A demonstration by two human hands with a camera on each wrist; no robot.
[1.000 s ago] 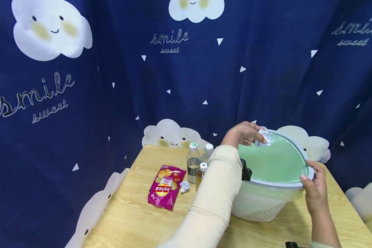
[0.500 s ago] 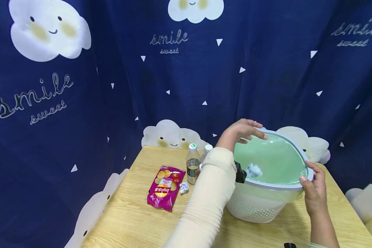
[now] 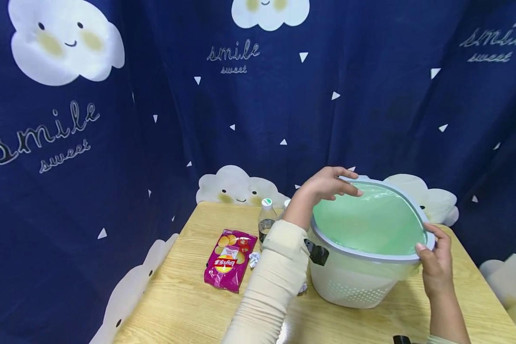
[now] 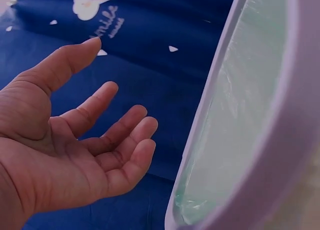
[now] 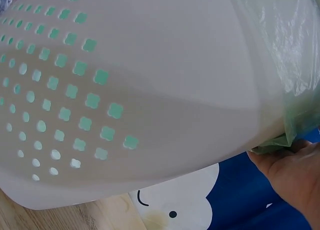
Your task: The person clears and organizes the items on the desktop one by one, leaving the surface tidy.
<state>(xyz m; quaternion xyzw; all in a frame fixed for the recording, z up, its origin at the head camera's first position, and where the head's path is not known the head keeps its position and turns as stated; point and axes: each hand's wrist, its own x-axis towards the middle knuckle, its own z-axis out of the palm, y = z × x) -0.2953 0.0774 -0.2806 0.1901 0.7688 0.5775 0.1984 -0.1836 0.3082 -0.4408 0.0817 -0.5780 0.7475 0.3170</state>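
Bin [image 3: 341,272] on table [image 3: 176,306], already lined with green bag [image 3: 374,220], gripped at 4 o'clock by right hand [image 3: 438,260]; left hand [image 3: 327,185] held empty at 10, fingers loose. Left out around 9: snack packet [image 3: 231,260], crumpled paper [image 3: 254,259], bottles [image 3: 265,220]. Bin bottom can't be seen.

Diffuse room light is falling across the scene, and I am seeing the head view rendering evenly bright. The counter [image 3: 176,286] is returning a small glare patch beside the cream sleeve [image 3: 262,286] and is carrying a soft shadow right of the basket [image 3: 361,277]. The left wrist view is running dimmer, with a violet cast; the near rim [image 4: 287,132] is softening out of focus. In the right wrist view, the green liner [image 5: 295,55] is showing streaked highlights.
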